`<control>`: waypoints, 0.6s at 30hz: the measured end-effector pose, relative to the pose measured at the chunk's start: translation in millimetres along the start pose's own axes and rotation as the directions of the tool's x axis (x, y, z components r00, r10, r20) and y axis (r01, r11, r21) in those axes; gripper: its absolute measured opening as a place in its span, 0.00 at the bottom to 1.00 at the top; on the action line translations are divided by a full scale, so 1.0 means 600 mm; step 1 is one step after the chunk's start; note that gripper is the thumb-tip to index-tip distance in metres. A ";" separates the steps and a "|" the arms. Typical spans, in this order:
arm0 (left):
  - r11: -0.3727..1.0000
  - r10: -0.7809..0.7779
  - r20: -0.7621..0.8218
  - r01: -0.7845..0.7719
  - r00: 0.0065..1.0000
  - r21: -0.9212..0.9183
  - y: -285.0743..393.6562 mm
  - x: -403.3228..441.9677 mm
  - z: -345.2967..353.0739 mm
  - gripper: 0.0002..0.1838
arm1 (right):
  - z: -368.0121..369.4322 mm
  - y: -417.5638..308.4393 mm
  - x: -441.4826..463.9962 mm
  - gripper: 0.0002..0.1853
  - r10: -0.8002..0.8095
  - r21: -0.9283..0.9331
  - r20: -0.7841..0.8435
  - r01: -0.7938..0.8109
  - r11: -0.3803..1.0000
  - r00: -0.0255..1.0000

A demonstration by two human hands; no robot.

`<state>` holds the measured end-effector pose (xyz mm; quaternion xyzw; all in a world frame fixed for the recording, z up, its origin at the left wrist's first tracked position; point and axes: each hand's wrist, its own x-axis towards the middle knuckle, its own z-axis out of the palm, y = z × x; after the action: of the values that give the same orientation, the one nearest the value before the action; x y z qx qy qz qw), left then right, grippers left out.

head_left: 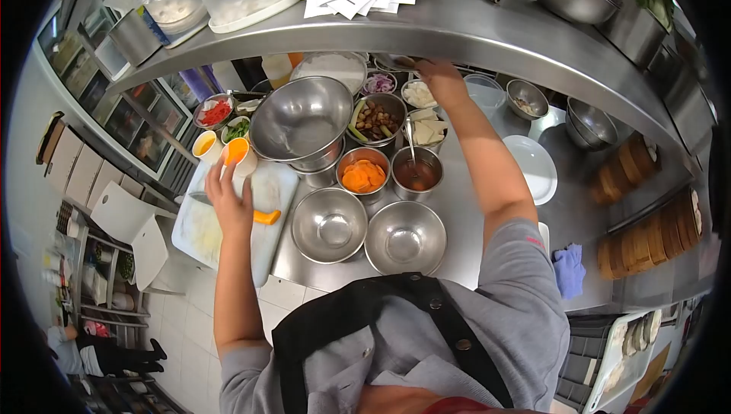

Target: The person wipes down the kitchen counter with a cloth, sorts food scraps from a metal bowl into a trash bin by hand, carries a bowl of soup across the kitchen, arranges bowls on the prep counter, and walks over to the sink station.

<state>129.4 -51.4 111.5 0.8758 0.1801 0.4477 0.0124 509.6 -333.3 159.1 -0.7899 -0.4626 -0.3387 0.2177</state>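
Note:
My left hand is above the white cutting board, fingers apart, with its fingertips by a pale cup of something bright orange. Whether they touch the cup is unclear. Under that hand lies a knife with a yellow handle, its blade partly covered. My right hand stretches to the back, under the shelf's edge, beside a small metal bowl; its fingers are blurred and partly hidden. Close below it is a container of white pieces.
Two metal bowls stand near the front edge. Behind them are a pot of orange slices, a pot of reddish-brown liquid with a spoon and a large tilted bowl. A steel shelf overhangs the back. A white plate lies right.

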 end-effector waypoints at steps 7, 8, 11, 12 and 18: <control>0.831 -0.511 0.206 0.417 0.835 0.369 -0.158 -0.271 0.052 0.32 | 0.154 0.170 -0.057 0.08 0.256 -0.168 0.085 -0.239 0.956 0.963; 0.842 -0.510 0.222 0.431 0.831 0.324 -0.157 -0.265 0.052 0.30 | 0.200 0.210 -0.062 0.09 0.301 -0.181 0.041 -0.289 0.940 0.953; 0.790 -0.583 0.326 0.425 0.744 0.441 -0.136 -0.245 0.044 0.29 | 0.216 0.218 -0.048 0.12 0.413 -0.173 0.065 -0.397 0.901 0.909; 0.784 -0.594 0.328 0.437 0.735 0.441 -0.133 -0.243 0.042 0.28 | 0.214 0.212 -0.040 0.13 0.492 -0.173 0.098 -0.472 0.864 0.865; 0.787 -0.598 0.354 0.444 0.719 0.428 -0.127 -0.236 0.036 0.27 | 0.246 0.239 -0.024 0.14 0.445 -0.294 0.013 -0.422 0.857 0.895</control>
<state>47.6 -23.3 -26.0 0.8594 0.4822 0.1642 0.0441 679.7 -312.9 44.3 -0.9096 -0.2278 -0.3115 0.1540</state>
